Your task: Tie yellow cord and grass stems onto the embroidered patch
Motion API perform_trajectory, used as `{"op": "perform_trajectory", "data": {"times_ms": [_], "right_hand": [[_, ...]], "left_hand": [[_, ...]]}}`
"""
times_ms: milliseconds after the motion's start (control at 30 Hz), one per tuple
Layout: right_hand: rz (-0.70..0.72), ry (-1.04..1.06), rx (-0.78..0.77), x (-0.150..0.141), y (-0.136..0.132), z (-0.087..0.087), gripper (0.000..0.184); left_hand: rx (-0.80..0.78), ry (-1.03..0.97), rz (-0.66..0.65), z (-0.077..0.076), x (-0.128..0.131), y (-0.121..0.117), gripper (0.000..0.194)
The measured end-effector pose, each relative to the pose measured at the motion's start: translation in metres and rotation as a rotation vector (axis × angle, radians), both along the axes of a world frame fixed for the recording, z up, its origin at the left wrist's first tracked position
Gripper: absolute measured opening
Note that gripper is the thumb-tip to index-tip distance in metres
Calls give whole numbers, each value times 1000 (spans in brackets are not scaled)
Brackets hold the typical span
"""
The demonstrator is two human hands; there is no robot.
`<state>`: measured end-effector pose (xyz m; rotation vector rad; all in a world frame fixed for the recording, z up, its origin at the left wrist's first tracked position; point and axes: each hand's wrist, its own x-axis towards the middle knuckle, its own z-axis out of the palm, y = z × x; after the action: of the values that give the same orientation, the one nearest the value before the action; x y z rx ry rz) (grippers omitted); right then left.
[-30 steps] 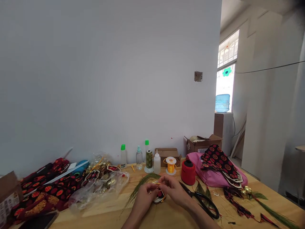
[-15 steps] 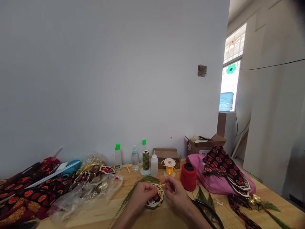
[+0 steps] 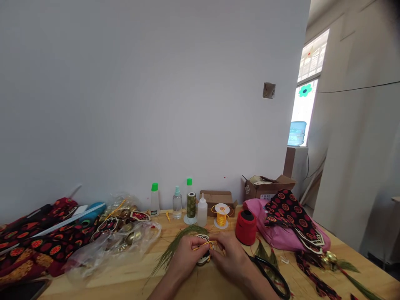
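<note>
Yellow cord (image 3: 202,247) runs roughly nine-to-three between your hands, across the small patterned ornament (image 3: 203,255) lying on the surface. Your left hand (image 3: 184,258) pinches its nine o'clock end; your right hand (image 3: 229,257) closes its grip at three o'clock, fingers curled tight. Black scissors (image 3: 271,273) lie just beyond at four o'clock.

On your table, a red thread cone (image 3: 246,227) stands beside a yellow cord spool (image 3: 221,216). Behind them you have a green thread spool (image 3: 191,205), a white squeeze bottle (image 3: 202,209) and black scissors (image 3: 271,271) lying at right.
</note>
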<state>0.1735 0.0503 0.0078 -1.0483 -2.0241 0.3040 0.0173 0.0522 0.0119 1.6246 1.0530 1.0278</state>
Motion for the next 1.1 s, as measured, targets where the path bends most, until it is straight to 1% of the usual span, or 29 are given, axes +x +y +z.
{"op": "perform_trajectory", "data": {"times_ms": [67,167,233,300,400,500,633,733,800,900,1000,1100], "right_hand": [[-20,-16,-37,-1,2,-2,13],[-64,61,-107,-2,9,-9,14],[-57,129,-178,-3,13,-14,15],[-14,201,-280,-5,14,-17,18],[44,336,-450,-7,14,-15,20],[44,427,-537,-6,13,-9,19],[26,449,-541,-5,13,-6,19],[83,475,-541,-5,15,-10,22],[99,453,-490,-5,15,-14,23],[64,320,-365,-2,14,-16,23],[31,170,-261,0,10,-10,23],[-7,93,-205,1,7,-4,23]], "left_hand": [[0,-3,10,2,1,-2,25],[-39,-33,8,2,2,-1,26],[-46,-41,36,-1,2,1,26],[-50,-60,55,-3,2,3,25],[-92,-101,29,-4,2,4,26],[-100,-98,-16,-3,1,4,29],[-108,-87,-26,-3,0,4,31],[-114,-41,5,-3,1,3,32],[-93,-11,27,-3,1,2,31],[-88,-5,35,-3,2,2,31],[-99,3,25,-5,3,3,32],[-84,28,40,-6,3,4,32]]}}
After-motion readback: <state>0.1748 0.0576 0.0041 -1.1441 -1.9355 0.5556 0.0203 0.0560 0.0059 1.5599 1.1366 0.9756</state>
